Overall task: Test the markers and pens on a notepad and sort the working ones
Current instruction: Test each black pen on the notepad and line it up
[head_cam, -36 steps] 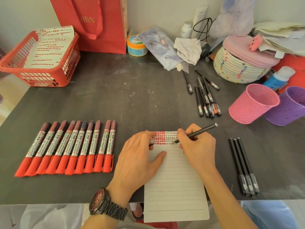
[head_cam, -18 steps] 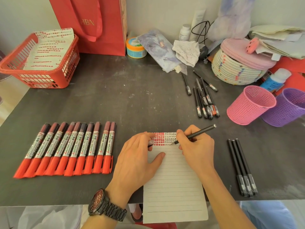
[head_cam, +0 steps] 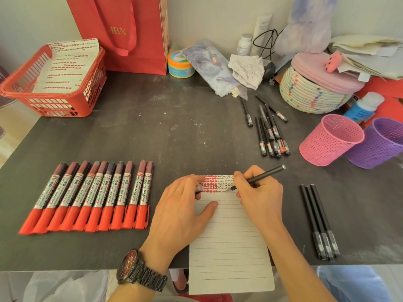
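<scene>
Lined notepad (head_cam: 229, 247), red and black marks (head_cam: 218, 184) at top; black pen (head_cam: 263, 175) tip on it; red-capped markers (head_cam: 93, 197) leftward.

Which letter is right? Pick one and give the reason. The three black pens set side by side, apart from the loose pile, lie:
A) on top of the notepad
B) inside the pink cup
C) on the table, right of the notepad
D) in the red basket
C: the three black pens lie side by side on the dark table, to the right of the notepad.
</scene>
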